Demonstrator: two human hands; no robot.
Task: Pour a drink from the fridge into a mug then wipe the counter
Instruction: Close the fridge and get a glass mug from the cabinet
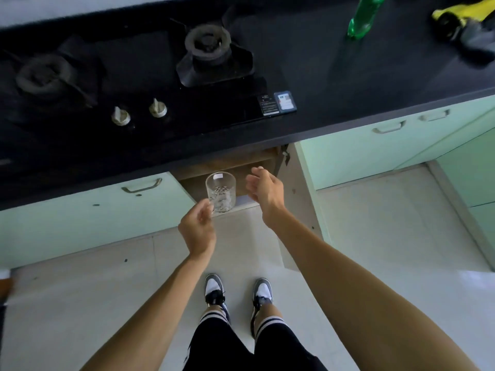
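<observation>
My left hand (197,228) holds a clear glass mug (220,192) by its handle, upright, in front of an open lower cabinet (227,167) under the black counter (321,84). Just right of the mug, my right hand (263,189) hovers with relaxed fingers and holds nothing. At the back right of the counter stands a green plastic bottle (363,18). A dark grey cloth (478,42) lies at the far right edge, beside a yellow object (460,12).
A two-burner gas hob (128,68) with two knobs fills the counter's left half. The open cabinet door (305,183) juts out to the right of my right hand. Pale green cabinet fronts (80,215) run along both sides. My feet stand on a light tiled floor (375,236).
</observation>
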